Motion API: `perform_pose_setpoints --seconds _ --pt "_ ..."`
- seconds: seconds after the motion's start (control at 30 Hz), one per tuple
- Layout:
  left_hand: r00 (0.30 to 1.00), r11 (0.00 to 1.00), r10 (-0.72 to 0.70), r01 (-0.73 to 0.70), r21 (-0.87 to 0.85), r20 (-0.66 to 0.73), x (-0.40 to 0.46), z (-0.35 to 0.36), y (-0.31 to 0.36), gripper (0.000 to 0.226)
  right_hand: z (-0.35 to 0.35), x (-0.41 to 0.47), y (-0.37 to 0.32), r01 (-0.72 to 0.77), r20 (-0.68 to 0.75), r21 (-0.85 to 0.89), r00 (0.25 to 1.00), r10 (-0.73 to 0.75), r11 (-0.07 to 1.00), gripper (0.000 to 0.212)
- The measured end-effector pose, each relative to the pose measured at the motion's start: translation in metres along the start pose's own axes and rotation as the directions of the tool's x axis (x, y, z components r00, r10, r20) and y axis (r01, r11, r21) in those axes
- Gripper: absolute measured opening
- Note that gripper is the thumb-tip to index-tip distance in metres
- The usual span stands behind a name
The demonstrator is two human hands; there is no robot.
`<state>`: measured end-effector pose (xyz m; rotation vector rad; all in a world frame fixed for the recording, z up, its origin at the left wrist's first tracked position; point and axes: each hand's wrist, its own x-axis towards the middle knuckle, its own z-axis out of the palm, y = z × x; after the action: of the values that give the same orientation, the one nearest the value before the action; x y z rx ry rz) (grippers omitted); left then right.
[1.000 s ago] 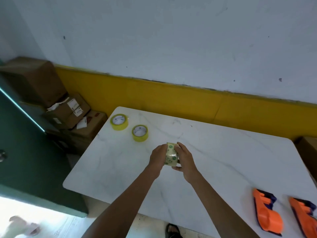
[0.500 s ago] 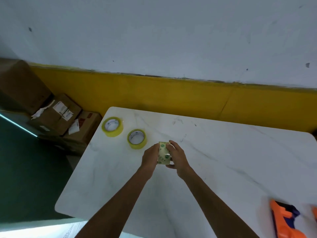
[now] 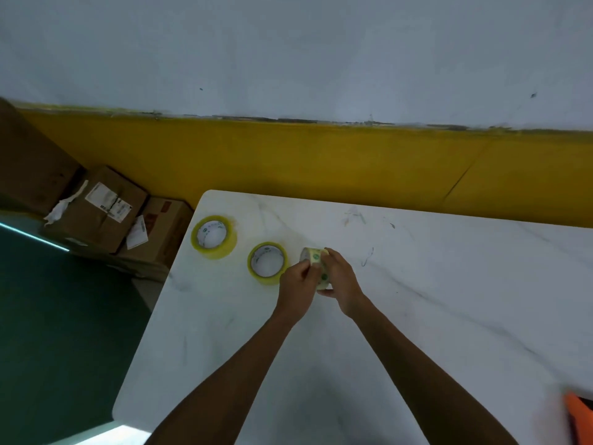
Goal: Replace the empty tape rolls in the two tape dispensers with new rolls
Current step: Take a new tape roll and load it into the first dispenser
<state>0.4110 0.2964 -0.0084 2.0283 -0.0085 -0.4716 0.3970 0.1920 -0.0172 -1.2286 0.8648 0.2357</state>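
Tape rolls are the subject, laid out on a white marble-patterned table [image 3: 433, 300] pushed near a wall with a yellow lower band. Going from largest to smallest: the table fills the right and lower view. Beyond its left edge, three brown cardboard boxes [image 3: 102, 207] are stacked on the floor. At the bottom right corner, one orange tape dispenser [image 3: 579, 419] is only partly in view, well apart from the rolls; a second cannot be seen. Two full yellow tape rolls lie flat near the table's far left corner, one further out [image 3: 214, 236] and one nearer [image 3: 268, 263], likely set there as the new supply. One smaller, pale roll core [image 3: 316, 261] with green printed marks is held upright just beside the nearer yellow roll, apparently touching or just above the table. It looks used up, probably an empty being set aside. The left hand [image 3: 298, 281] pinches its left side with curled fingers; the right hand [image 3: 341, 281] wraps around its right side. Both hands grip it together.
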Motion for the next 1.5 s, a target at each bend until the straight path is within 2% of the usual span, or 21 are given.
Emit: perform_pose_setpoints --seconds 0.1,0.17,0.23,0.37,0.53,0.6,0.7,0.9,1.0,1.1,1.17,1.27,1.37,1.5 --pt "0.984 0.916 0.175 -0.170 0.363 0.019 0.010 0.004 -0.009 0.031 0.000 0.019 0.002 -0.003 -0.045 -0.043 0.999 0.001 0.999 0.038" --pt "0.951 0.776 0.304 -0.277 0.566 0.049 0.016 0.006 -0.012 0.029 -0.005 0.029 0.004 0.009 -0.062 -0.074 0.998 -0.013 0.997 0.040" --pt "0.942 0.632 0.316 -0.300 0.714 0.116 0.020 0.011 -0.012 0.025 -0.010 0.035 0.006 0.025 -0.093 -0.096 0.995 -0.034 0.995 0.040" --pt "0.943 0.414 0.243 -0.312 0.855 0.227 0.029 0.021 -0.011 0.024 -0.018 0.043 0.012 0.045 -0.168 -0.066 0.984 -0.055 0.997 0.028" --pt "0.942 0.339 0.182 -0.329 0.881 0.282 0.033 0.033 -0.024 0.020 -0.020 0.046 0.019 0.033 -0.163 0.046 0.986 -0.025 0.998 0.016" --pt "0.938 0.338 0.208 -0.333 0.880 0.276 0.033 0.036 -0.032 0.015 -0.019 0.047 0.022 0.045 -0.175 0.030 0.984 -0.039 0.999 0.020" --pt "0.942 0.365 0.199 -0.327 0.872 0.270 0.036 0.040 -0.038 0.020 -0.020 0.048 0.026 0.075 -0.206 -0.031 0.975 -0.080 0.997 0.019" --pt "0.938 0.374 0.188 -0.344 0.861 0.292 0.040 0.041 -0.041 0.022 -0.024 0.048 0.027 0.063 -0.192 0.025 0.980 -0.057 0.998 0.021" --pt "0.924 0.352 0.263 -0.360 0.864 0.278 0.042 0.041 -0.044 0.028 -0.024 0.047 0.027 0.058 -0.195 0.041 0.980 -0.049 0.997 0.022" --pt "0.904 0.401 0.322 -0.400 0.824 0.282 0.043 0.033 -0.047 0.043 -0.023 0.044 0.030 0.055 -0.189 0.058 0.981 -0.043 0.997 0.037" --pt "0.871 0.383 0.394 -0.446 0.809 0.293 0.041 0.024 -0.050 0.049 -0.023 0.039 0.032 0.043 -0.188 0.080 0.982 -0.027 0.996 0.037" --pt "0.814 0.399 0.507 -0.512 0.760 0.282 0.035 0.011 -0.049 0.043 -0.023 0.034 0.033 0.023 -0.199 0.152 0.980 0.008 0.988 0.042" --pt "0.811 0.461 0.556 -0.485 0.743 0.184 0.033 -0.008 -0.044 0.034 -0.025 0.029 0.031 -0.016 -0.221 0.174 0.974 0.055 0.985 0.048" --pt "0.837 0.409 0.528 -0.398 0.821 0.142 0.039 -0.040 -0.069 0.039 -0.030 0.024 0.033 -0.043 -0.209 0.170 0.975 0.079 0.985 0.051"
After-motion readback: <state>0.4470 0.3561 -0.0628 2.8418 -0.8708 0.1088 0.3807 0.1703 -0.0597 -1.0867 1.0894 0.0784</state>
